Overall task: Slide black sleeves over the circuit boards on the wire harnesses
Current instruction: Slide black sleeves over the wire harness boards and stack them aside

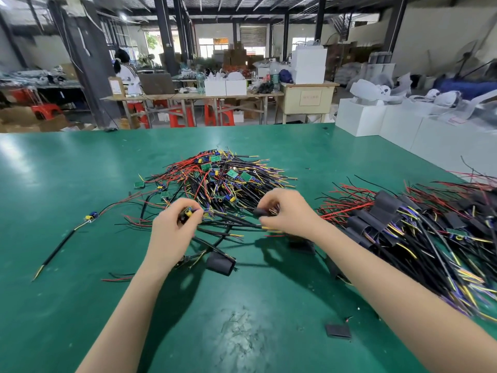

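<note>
The left hand (176,222) had its fingers curled tight around a small circuit board (188,211) on a wire harness, just in front of the big pile of bare harnesses (220,181) on the green table (67,184). The right hand (289,214) pinched a black sleeve (260,212) at the wire ends. More sleeved harnesses (419,227) lay in a heap to the right, and a loose sleeve (220,263) lay between the arms.

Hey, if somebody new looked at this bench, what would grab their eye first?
The tangled wire pile at the middle of the green table, dotted with green boards. Next, the left hand and right hand working a harness just in front of it. A sleeved pile spreads at right.
</note>
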